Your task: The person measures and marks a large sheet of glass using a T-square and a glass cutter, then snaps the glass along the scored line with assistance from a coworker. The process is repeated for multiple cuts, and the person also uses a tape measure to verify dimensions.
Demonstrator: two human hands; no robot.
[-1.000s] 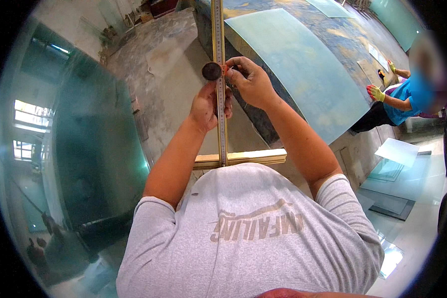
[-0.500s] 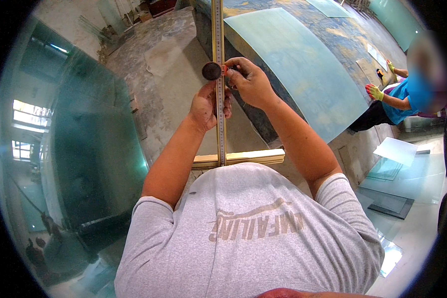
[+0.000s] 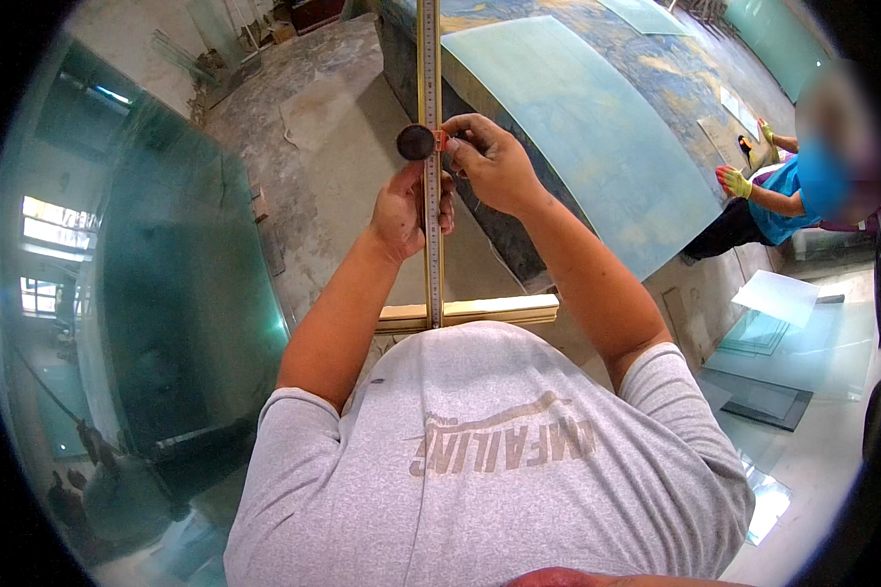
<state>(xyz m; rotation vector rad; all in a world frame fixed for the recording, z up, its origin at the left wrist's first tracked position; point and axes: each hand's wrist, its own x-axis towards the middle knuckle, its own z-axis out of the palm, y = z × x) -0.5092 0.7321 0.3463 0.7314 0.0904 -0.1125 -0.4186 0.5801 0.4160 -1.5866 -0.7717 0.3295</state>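
Head view, and from where I stand barely anything has shifted this past second: the left hand [image 3: 398, 213] keeps its fingers wrapped around the long ruler [image 3: 435, 264], just below a round black disc [image 3: 416, 143], while the right hand [image 3: 496, 166] stays pinched at the red slider [image 3: 441, 140]. Such steadiness suggests fiddling in place. Rightward, a glass sheet [image 3: 587, 137] lies on the bench [image 3: 661, 67].
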